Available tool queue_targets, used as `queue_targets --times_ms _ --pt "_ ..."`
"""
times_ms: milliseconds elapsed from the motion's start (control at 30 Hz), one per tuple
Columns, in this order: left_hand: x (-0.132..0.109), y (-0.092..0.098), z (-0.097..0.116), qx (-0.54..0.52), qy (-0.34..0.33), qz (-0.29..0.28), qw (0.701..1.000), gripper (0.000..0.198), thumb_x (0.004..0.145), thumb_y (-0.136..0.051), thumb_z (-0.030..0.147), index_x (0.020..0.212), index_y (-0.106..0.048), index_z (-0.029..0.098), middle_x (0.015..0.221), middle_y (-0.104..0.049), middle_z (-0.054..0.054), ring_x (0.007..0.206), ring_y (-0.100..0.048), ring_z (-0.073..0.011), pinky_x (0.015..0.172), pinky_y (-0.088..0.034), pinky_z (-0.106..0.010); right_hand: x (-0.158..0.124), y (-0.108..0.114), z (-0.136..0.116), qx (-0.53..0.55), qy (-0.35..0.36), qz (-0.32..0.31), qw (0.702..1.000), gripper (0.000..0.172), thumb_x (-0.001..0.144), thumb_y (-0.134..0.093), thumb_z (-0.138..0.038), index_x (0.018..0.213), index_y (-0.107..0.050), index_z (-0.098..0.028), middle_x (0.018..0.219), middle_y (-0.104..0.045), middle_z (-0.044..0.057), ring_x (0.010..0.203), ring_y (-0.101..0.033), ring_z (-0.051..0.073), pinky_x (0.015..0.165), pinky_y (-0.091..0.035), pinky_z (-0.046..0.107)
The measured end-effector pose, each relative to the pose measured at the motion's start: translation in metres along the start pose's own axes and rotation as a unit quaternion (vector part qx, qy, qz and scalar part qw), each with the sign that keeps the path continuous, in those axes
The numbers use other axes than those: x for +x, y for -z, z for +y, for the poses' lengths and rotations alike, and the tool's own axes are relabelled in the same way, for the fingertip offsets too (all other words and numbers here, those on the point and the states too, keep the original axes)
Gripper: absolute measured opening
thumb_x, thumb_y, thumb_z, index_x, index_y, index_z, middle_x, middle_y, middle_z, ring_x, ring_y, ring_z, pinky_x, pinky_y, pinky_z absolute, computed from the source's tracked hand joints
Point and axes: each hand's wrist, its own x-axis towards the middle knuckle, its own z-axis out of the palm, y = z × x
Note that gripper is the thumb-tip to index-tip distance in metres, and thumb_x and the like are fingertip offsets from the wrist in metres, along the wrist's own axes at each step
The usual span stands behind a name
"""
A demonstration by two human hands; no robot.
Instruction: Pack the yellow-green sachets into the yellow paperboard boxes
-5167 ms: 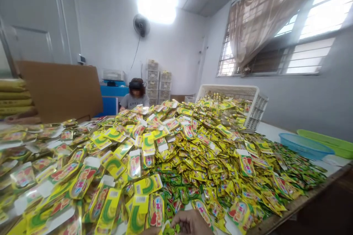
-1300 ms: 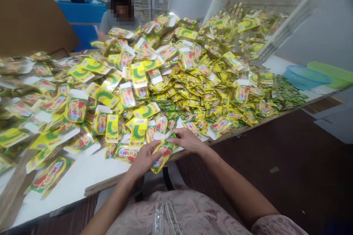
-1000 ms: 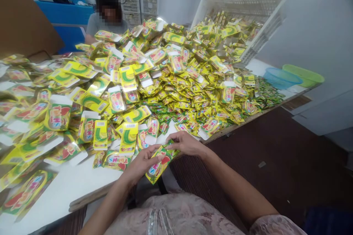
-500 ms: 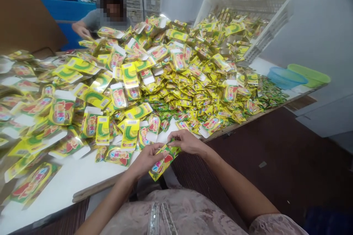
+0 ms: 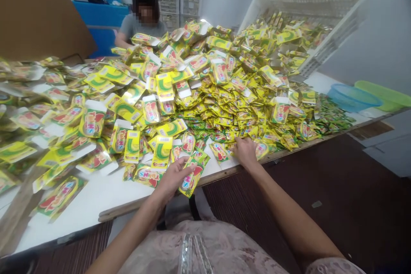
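Note:
My left hand point(image 5: 171, 179) is closed on a small yellow carton point(image 5: 192, 177) with red and green print, held at the near edge of the white table point(image 5: 96, 199). My right hand point(image 5: 245, 150) reaches forward into the front of a big heap of small yellow-green sachets point(image 5: 244, 115); its fingers curl down on them, and what they grip is hidden. Flat yellow cartons point(image 5: 128, 107) of the same print lie spread over the left half of the table.
A tipped white crate point(image 5: 321, 4) spills sachets at the back right. A blue basket point(image 5: 351, 97) and a green tray point(image 5: 385, 94) sit at the far right edge. Another person point(image 5: 141, 19) sits across the table. Brown cardboard point(image 5: 38, 13) stands at the back left.
My right hand has left the carton and moved right and forward onto the sachet heap. My left hand still holds the carton near the table edge.

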Motion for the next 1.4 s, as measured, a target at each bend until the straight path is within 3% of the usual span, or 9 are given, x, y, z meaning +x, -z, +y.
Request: queue_targets --times_ms 133,233,400,467,633,767,1000,1267,1400 --pt "0.001 0.005 -0.002 0.010 -0.012 0.016 1.000 0.036 0.065 -0.075 0.038 0.092 -0.063 0.017 0.084 -0.072 -0.002 0.067 -0.064 -0.0149 0.071 -0.048 -0.027 -0.007 -0.011 -0.009 0.115 0.054 0.054 0.990 0.007 0.076 -0.057 -0.022 0.071 -0.057 -0.017 0.077 -0.063 0.010 0.078 -0.050 0.024 0.070 -0.036 0.033" --pt "0.003 0.007 -0.004 0.029 -0.013 0.037 0.999 0.036 0.064 -0.076 0.038 0.089 -0.064 0.016 0.082 -0.073 -0.003 0.069 -0.065 -0.0157 0.068 -0.048 -0.025 -0.012 -0.003 -0.027 0.308 0.049 0.087 0.946 0.013 0.078 -0.056 -0.032 0.073 -0.054 -0.019 0.074 -0.058 0.005 0.069 -0.050 0.019 0.064 -0.038 0.030" --pt "0.004 0.008 -0.004 0.030 -0.010 0.033 0.999 0.042 0.063 -0.076 0.039 0.096 -0.064 0.015 0.084 -0.074 -0.005 0.071 -0.067 -0.0182 0.067 -0.049 -0.027 -0.025 0.017 -0.069 0.610 0.033 -0.115 0.783 0.031 0.069 -0.066 -0.046 0.081 -0.054 -0.020 0.070 -0.058 -0.001 0.065 -0.053 0.015 0.060 -0.043 0.027" --pt "0.003 0.008 -0.004 0.026 -0.016 0.016 0.999 0.044 0.064 -0.076 0.037 0.100 -0.064 0.015 0.084 -0.074 -0.005 0.072 -0.067 -0.0185 0.067 -0.049 -0.027 -0.030 0.021 -0.082 0.624 0.045 -0.167 0.762 0.033 0.064 -0.070 -0.046 0.076 -0.056 -0.019 0.068 -0.057 -0.002 0.063 -0.051 0.014 0.059 -0.041 0.026" --pt "-0.004 0.007 -0.002 0.022 -0.008 -0.012 1.000 0.048 0.062 -0.078 0.034 0.103 -0.065 0.015 0.084 -0.074 -0.004 0.068 -0.066 -0.0168 0.066 -0.048 -0.025 -0.031 0.026 -0.086 0.563 0.085 -0.211 0.795 0.032 0.063 -0.072 -0.045 0.068 -0.061 -0.016 0.057 -0.048 -0.005 0.054 -0.039 0.009 0.051 -0.031 0.023" --pt "-0.004 0.006 -0.001 0.029 -0.005 -0.025 0.999 0.050 0.062 -0.077 0.033 0.107 -0.064 0.016 0.085 -0.074 -0.003 0.065 -0.065 -0.0147 0.065 -0.048 -0.024 -0.025 0.028 -0.080 0.546 0.126 -0.266 0.784 0.031 0.065 -0.071 -0.045 0.068 -0.063 -0.015 0.060 -0.051 -0.004 0.056 -0.041 0.009 0.054 -0.032 0.023" --pt "0.001 0.008 0.000 0.042 -0.011 0.004 0.999 0.047 0.063 -0.076 0.038 0.103 -0.066 0.016 0.084 -0.074 -0.004 0.069 -0.066 -0.0167 0.064 -0.048 -0.024 -0.029 0.022 -0.074 0.640 0.072 -0.157 0.749 0.025 0.071 -0.067 -0.040 0.079 -0.057 -0.019 0.076 -0.056 -0.002 0.071 -0.052 0.013 0.067 -0.042 0.025" --pt "-0.003 0.005 0.000 0.032 -0.027 -0.025 0.999 0.052 0.064 -0.076 0.033 0.112 -0.063 0.017 0.091 -0.073 -0.004 0.078 -0.066 -0.0172 0.070 -0.048 -0.025 -0.043 0.031 -0.091 0.563 0.079 -0.080 0.819 0.020 0.072 -0.067 -0.038 0.069 -0.065 -0.018 0.068 -0.061 0.000 0.067 -0.053 0.014 0.064 -0.041 0.026" --pt "-0.004 0.004 -0.001 0.043 -0.031 -0.026 0.998 0.052 0.064 -0.076 0.034 0.112 -0.064 0.016 0.092 -0.073 -0.004 0.075 -0.065 -0.0163 0.070 -0.048 -0.024 -0.046 0.032 -0.095 0.551 0.094 -0.117 0.821 0.024 0.071 -0.068 -0.042 0.066 -0.068 -0.018 0.067 -0.064 0.001 0.068 -0.056 0.015 0.065 -0.041 0.027"
